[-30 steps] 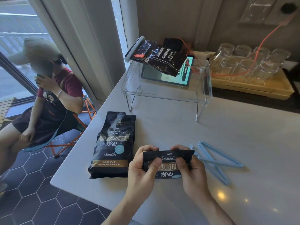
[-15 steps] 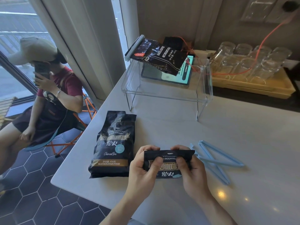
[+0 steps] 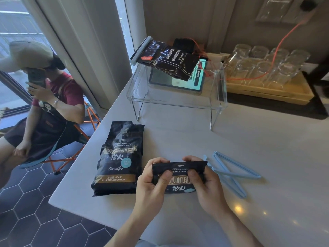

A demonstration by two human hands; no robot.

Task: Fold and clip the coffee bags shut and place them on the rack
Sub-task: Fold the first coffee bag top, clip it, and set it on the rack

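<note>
A black coffee bag (image 3: 179,176) with its top folded down is held near the table's front edge. My left hand (image 3: 151,188) grips its left end and my right hand (image 3: 206,186) grips its right end, thumbs pressing the fold. A second black coffee bag (image 3: 119,159) lies flat and unfolded to the left. Light blue clips (image 3: 233,172) lie crossed on the table just right of my right hand. At the back stands a clear acrylic rack (image 3: 178,101) with a clipped dark coffee bag (image 3: 169,61) resting on top.
A tablet (image 3: 187,81) lies under the rack. A wooden tray (image 3: 284,91) of upturned glasses sits at the back right, with an orange cable (image 3: 277,40) running to the wall. A seated person (image 3: 44,104) is left of the table edge.
The folded top of the held bag sits a little lower over the print; both hands stay in place on it.
</note>
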